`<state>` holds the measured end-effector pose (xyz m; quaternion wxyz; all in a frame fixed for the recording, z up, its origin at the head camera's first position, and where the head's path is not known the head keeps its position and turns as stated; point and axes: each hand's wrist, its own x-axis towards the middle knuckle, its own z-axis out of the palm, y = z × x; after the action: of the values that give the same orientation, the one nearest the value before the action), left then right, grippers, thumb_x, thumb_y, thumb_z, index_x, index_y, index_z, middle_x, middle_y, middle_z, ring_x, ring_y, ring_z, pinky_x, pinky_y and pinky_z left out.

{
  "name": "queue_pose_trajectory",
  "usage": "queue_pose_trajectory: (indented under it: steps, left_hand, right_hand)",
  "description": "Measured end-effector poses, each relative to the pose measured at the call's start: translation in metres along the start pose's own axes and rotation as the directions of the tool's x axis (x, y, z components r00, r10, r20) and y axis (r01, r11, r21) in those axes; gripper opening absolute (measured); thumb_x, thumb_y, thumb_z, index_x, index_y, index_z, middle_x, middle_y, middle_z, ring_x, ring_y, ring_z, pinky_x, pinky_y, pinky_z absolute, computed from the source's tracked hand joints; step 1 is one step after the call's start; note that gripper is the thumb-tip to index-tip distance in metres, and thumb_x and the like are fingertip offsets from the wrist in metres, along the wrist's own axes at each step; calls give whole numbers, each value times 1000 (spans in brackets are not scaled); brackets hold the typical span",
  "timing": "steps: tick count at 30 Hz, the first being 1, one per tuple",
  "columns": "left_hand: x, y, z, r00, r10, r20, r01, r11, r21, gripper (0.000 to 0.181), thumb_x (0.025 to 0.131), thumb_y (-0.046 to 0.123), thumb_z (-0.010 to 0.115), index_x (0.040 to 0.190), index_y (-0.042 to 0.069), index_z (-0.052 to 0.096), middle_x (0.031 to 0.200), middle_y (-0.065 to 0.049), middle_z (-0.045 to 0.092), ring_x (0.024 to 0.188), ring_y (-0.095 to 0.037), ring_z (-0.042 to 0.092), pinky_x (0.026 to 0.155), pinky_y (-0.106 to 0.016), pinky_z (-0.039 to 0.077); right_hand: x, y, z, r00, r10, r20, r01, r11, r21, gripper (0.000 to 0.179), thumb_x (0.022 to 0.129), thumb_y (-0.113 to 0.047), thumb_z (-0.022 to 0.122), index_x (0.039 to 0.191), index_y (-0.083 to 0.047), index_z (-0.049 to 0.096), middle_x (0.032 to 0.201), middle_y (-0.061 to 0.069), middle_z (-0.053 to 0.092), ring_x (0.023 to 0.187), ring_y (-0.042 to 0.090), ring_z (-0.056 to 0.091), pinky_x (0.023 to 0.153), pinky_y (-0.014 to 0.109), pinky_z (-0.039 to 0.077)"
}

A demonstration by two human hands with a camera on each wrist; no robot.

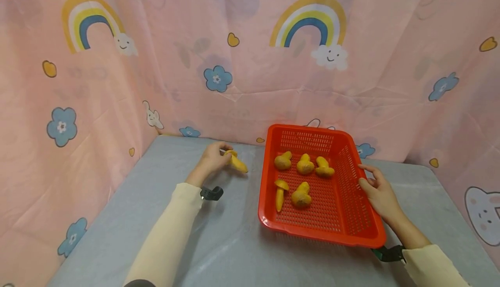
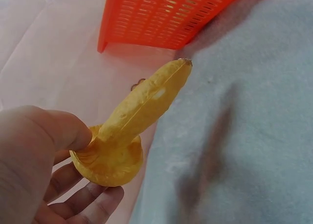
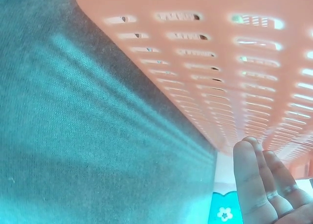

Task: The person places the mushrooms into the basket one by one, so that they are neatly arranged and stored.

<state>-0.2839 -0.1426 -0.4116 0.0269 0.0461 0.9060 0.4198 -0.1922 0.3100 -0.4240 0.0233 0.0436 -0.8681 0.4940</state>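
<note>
A yellow mushroom (image 2: 142,109) with a long pale-gold stem is pinched at its cap between the thumb and fingers of my left hand (image 1: 216,156). Its stem points toward the basket, and the table lies beneath it. The red basket (image 1: 262,200) holds several similar yellow mushrooms (image 1: 300,195) on its slotted floor. At the basket's right side is my right hand (image 1: 380,193), thumb and forefinger tips at the rim. The right wrist view shows its straight fingers (image 3: 249,180) close along the basket's outer wall.
A grey cloth covers the table (image 1: 230,235). Behind it and along both sides hangs a pink curtain (image 1: 250,61) printed with rainbows and flowers. The basket's far rim overlaps the back curtain in the head view. Each wrist wears a dark strap-on camera (image 1: 212,193).
</note>
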Motion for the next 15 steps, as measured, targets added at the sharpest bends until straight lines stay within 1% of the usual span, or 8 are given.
queue_pose_trajectory:
  steps: [3, 10, 15]
  left_hand:
    - [-1, 4, -2, 1000, 24, -7, -24, 1000, 9, 27, 90, 13, 58, 115, 5, 65, 122, -14, 60, 103, -27, 64, 78, -31, 56]
    - [-1, 15, -5, 996, 85, -28, -83, 994, 70, 25, 89, 14, 60, 112, 6, 67, 117, -13, 62, 100, -27, 64, 80, -34, 55]
    - [-2, 25, -7, 990, 141, -30, -138, 987, 87, 26, 88, 13, 59, 112, 5, 67, 116, -13, 63, 100, -28, 64, 82, -35, 55]
  right_hand:
    - [0, -1, 0, 1000, -3, -2, 3, 1000, -3, 52, 104, -25, 38, 148, -3, 24, 117, 38, 54, 70, 10, 68, 57, 31, 57]
    - [1, 1, -1, 1000, -4, -1, 4, 1000, -6, 51, 104, -23, 38, 148, -3, 24, 115, 37, 55, 69, 11, 68, 56, 31, 57]
    - [2, 2, -1, 1000, 8, -6, -8, 1000, -4, 50, 103, -22, 39, 147, -2, 24, 115, 34, 56, 69, 10, 67, 57, 32, 57]
